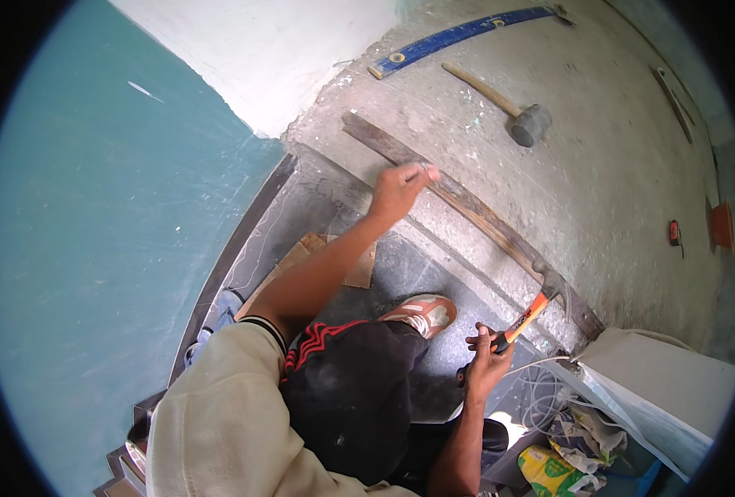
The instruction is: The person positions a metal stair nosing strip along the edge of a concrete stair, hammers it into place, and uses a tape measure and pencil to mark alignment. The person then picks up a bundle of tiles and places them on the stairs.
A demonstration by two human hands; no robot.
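A long, narrow, worn wooden plank (475, 212) lies slantwise on the rough concrete in front of me. My left hand (401, 192) is over its upper half, fingertips pinched together at the wood. Whatever is between those fingers, if anything, is too small to make out. In my right hand (489, 358) is a claw hammer (535, 309) with an orange and black handle, gripped low on the handle. The hammer's metal head is over the lower right part of the plank; whether it touches the wood I cannot tell.
Beyond the plank lie a rubber mallet (531, 125), a blue spirit level (459, 41) and a small red and black tape measure (675, 234). Cardboard (359, 263) lies near my shoe (421, 315). A coiled cable (541, 402) and a yellow-green bag (554, 472) are at lower right.
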